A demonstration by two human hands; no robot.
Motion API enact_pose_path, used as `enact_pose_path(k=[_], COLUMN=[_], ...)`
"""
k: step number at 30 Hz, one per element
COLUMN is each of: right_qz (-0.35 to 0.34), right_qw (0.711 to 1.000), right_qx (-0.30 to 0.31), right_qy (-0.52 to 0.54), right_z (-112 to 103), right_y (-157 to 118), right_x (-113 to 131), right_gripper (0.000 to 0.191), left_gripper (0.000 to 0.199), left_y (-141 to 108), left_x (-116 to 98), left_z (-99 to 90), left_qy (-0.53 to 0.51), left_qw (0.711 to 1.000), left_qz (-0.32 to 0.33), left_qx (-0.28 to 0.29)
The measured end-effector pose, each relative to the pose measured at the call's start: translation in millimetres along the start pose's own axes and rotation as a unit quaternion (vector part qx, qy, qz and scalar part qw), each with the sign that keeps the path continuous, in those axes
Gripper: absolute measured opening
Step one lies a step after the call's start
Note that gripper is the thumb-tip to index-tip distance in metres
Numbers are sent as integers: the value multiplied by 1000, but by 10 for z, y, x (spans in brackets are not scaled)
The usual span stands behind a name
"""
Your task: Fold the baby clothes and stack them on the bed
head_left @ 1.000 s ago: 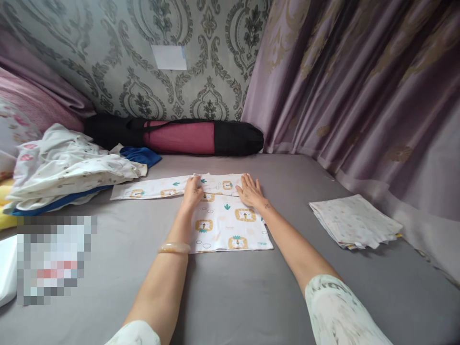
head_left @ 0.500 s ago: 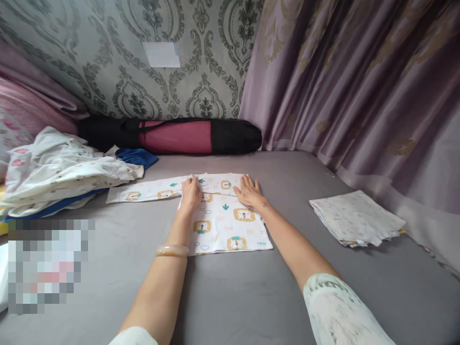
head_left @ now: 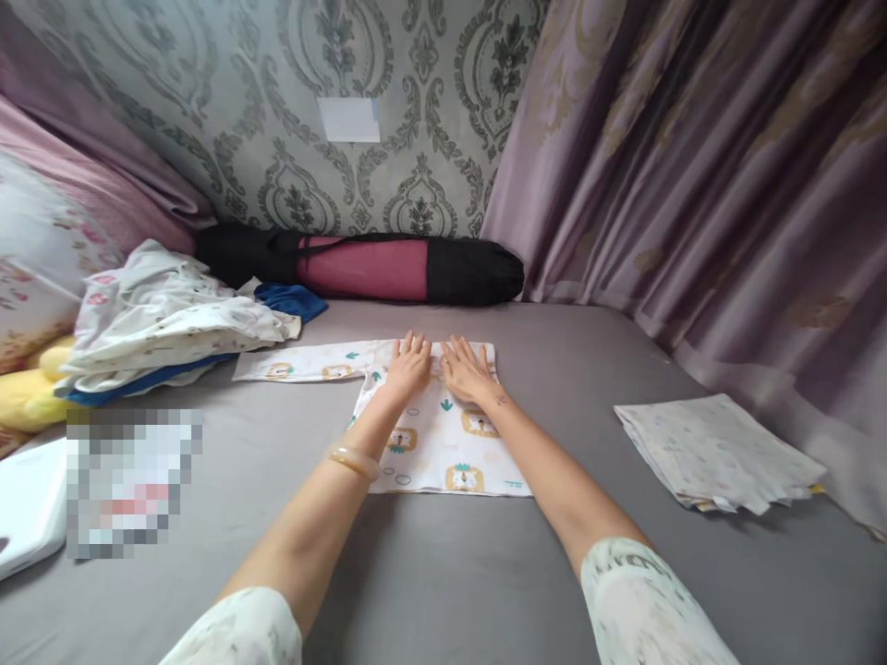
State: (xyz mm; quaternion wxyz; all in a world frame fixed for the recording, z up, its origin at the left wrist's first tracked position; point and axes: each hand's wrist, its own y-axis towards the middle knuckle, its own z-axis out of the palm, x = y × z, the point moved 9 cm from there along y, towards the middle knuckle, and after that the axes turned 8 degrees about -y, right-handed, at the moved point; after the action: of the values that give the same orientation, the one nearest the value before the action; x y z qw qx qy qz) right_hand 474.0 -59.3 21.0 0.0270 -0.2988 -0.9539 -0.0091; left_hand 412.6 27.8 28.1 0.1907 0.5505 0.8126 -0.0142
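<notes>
Both hands on a printed garment, with clock-face directions being read from the garment's centre and 12 o'clock pointing toward the wall (head_left: pixel 232 102). The white garment (head_left: pixel 443 453), bearing yellow lion faces and green leaves, is lying flat on the grey sheet (head_left: pixel 443 591) in front of the person; one long sleeve (head_left: pixel 309 362) is extending toward 10 o'clock. The left hand (head_left: pixel 411 367) is resting open, palm down and fingers spread, on the upper part of the garment, at about 11 o'clock. The right hand (head_left: pixel 466 371) is lying just beside it, also open and palm down, at about 1 o'clock. A pale bangle (head_left: pixel 353 462) is encircling the left wrist. Between 9 and 10 o'clock, a heap of white printed clothes (head_left: pixel 173 319) is lying near the sleeve's end, with blue cloth (head_left: pixel 287 300) showing at its far side. A yellow item (head_left: pixel 28 402) is sitting at 9 o'clock; a white object (head_left: pixel 31 508) and a pixelated item (head_left: pixel 131 485) are occupying the space between 8 and 9. A stack of folded cloths (head_left: pixel 713 448) is lying well apart at 3 o'clock. Between 11 and 12 o'clock, a long black-and-pink bag (head_left: pixel 364 268) is stretching along the wall. A purple curtain (head_left: pixel 644 148) is hanging toward 2 o'clock.
</notes>
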Motion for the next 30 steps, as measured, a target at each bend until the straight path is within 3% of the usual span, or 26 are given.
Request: enact_pose_path(k=[8,16,21,30], right_qz=[0,-1,49,81], right_qw=[1000,999,999,997], right_qx=[17,36,4,20], right_qy=[9,17,18,6], right_z=[177,184,73,188], right_y=[39,61,36,49], right_x=[85,70,-69,-144], right_gripper=[58,57,58,59], left_gripper=[55,56,57,59], left_y=[-56,-33,-27,-38], left_x=[147,115,85,145], left_z=[298,253,131,269], left_qy=[10,-6,-13,-15], left_qw=[999,996,999,998], left_qz=[-15,-25,-16,-28], left_qx=[50,87,39,47])
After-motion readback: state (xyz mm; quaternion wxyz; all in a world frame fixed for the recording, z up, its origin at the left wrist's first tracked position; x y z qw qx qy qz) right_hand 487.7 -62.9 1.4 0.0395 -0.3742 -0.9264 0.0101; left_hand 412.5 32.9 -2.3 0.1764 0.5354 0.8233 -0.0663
